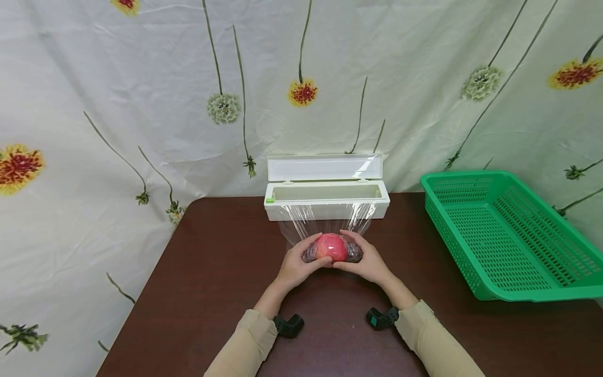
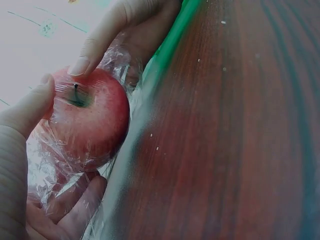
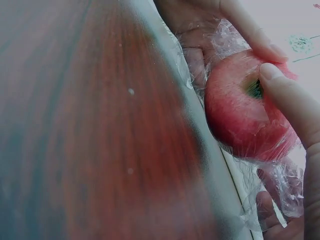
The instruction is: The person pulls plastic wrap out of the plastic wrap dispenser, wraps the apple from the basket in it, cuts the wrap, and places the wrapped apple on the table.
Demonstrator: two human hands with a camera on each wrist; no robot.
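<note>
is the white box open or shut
Open: in the head view the white box has its lid raised at the back, and its inside shows.

head and wrist views | text: none legible | labels, brands: none | numbers, signs: none

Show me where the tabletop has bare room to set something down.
The tabletop is bare left of the left hand, out to the table's edge. Smaller gaps lie between the right hand and green basket, and between the black wristbands. It is crowded centrally: both hands hold the apple, with plastic film reaching the white box.
</note>
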